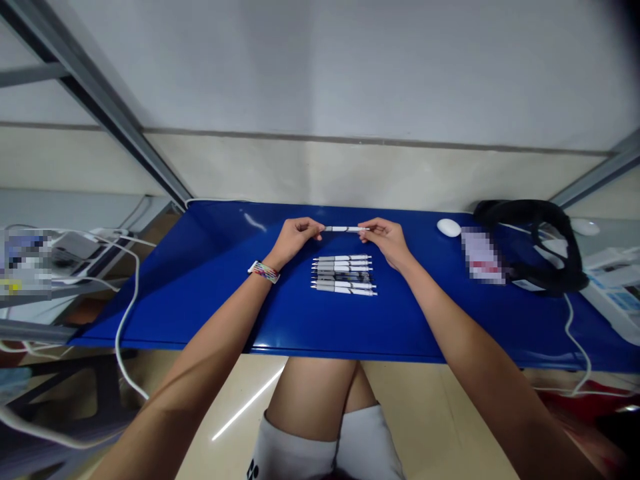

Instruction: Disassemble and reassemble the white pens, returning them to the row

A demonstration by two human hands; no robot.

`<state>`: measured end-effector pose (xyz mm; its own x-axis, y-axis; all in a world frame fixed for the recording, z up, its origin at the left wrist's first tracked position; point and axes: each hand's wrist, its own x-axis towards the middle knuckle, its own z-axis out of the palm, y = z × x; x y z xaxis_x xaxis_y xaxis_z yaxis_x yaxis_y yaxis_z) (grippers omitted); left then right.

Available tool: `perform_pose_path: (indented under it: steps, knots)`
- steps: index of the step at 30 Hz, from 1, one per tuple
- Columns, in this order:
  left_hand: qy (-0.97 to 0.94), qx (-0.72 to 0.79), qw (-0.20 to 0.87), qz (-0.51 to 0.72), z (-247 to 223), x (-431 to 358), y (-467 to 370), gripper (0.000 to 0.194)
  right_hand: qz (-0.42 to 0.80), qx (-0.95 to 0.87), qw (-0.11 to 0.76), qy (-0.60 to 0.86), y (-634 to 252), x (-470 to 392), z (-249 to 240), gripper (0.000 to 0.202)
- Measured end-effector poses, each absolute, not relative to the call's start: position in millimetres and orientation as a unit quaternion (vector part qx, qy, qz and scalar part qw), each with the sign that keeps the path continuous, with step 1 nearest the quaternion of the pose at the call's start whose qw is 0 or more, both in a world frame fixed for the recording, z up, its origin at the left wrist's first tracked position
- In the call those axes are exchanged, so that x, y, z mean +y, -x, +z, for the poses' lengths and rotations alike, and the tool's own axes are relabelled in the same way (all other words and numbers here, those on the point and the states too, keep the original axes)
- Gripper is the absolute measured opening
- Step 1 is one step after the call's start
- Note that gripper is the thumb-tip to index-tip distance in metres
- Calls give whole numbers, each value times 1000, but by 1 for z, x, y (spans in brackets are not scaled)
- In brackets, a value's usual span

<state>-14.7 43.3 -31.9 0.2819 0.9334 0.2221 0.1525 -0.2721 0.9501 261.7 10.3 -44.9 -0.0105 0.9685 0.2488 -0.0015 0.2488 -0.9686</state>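
A white and grey pen [345,229] is held level between my two hands, above the blue table [200,280]. My left hand [301,237] pinches its grey tip end, and a patterned band circles that wrist. At the opposite end, my right hand [384,237] has its fingers closed on the pen. Just below, several similar pens [345,287] lie side by side in a stack of rows, tips pointing left; those in the middle look darker.
At the right are a white mouse [449,228], a partly blurred packet [483,255] and a black headset-like strap [575,263] with a white cable. Metal frame posts [120,113] flank the table. Cables hang at the left.
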Motion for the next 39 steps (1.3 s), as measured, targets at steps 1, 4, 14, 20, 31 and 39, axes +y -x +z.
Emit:
perform_pose_path:
  steps: [1,4,14,20,31,39]
  knots:
    - [-670,412,438,435,-31,42,15,34,435,-561,556,432,-262,10,-45,30]
    - [-683,419,419,427,-28,40,14,47,433,-562,555,434,-261,10,-45,31]
    - [-687,377,426,452,-31,39,12,37,461,-529,563,436,-262,11,-44,34]
    - [-689,392,413,448,-30,40,12,39,470,-525,562,434,-264,12,-45,36]
    - [-693,384,406,456,-32,42,13,32,483,-503,570,434,-263,13,-44,36]
    - [-684,422,391,449,-33,44,14,41,495,-496,572,426,-264,10,-40,36]
